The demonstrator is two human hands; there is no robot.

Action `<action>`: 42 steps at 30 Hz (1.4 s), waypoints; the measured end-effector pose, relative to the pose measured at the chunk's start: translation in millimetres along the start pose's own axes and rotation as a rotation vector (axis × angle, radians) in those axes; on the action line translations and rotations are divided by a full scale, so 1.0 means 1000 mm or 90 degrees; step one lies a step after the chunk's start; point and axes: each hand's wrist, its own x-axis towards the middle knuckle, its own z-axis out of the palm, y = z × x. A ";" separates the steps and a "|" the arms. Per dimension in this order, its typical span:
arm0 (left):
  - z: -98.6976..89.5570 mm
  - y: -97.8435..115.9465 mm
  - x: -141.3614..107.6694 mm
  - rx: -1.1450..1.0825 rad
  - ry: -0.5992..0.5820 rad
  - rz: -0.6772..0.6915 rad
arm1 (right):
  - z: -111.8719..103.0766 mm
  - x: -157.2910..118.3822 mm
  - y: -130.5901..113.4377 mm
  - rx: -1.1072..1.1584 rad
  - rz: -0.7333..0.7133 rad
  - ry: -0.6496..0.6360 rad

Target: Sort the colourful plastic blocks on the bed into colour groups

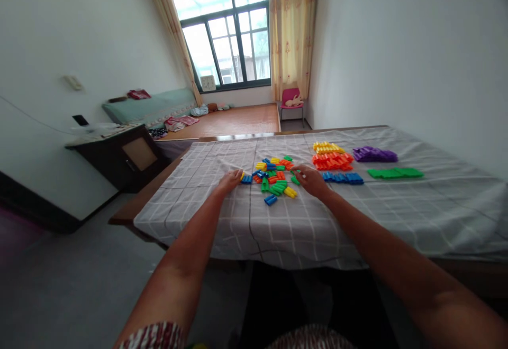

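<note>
A loose heap of small tube-like plastic pieces (277, 186) in blue, green, orange and yellow lies on the table between my two hands. My left hand (231, 181) is at the heap's left edge, fingers together against a yellow plastic piece (242, 176). Right beside that sits a blue plastic piece (246, 180). On the other side my right hand (311, 181) reaches in from the right with fingers somewhat apart, close to an orange piece (288, 165) and a green piece (295, 180). Nothing can be made out in its grip.
Colour-sorted rows stand to the right: yellow (328, 147), orange (332, 162), blue (343, 178), purple (375, 154) and green (396, 173). A grey checked cloth (198, 201) covers the table. Beyond are a bed platform (242, 119), a pink chair (291, 97) and a dark cabinet (119, 153).
</note>
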 end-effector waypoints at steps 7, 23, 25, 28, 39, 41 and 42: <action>0.027 0.069 -0.010 -0.061 -0.039 0.102 | 0.006 -0.018 0.020 -0.024 0.007 0.069; 0.022 0.072 -0.019 -0.062 0.139 -0.001 | 0.004 -0.017 0.028 -0.036 0.018 0.091; 0.019 0.058 -0.020 -0.083 0.134 -0.038 | 0.004 -0.017 0.029 -0.037 0.016 0.088; 0.023 0.043 -0.024 -0.095 0.145 -0.077 | 0.005 -0.017 0.033 -0.047 0.025 0.075; 0.035 0.036 -0.028 -0.126 0.141 -0.084 | 0.004 -0.020 0.027 -0.109 0.036 0.048; 0.035 0.036 -0.029 -0.128 0.135 -0.084 | 0.003 -0.020 0.024 -0.117 0.037 0.041; 0.034 0.036 -0.030 -0.126 0.134 -0.080 | 0.003 -0.020 0.023 -0.119 0.037 0.037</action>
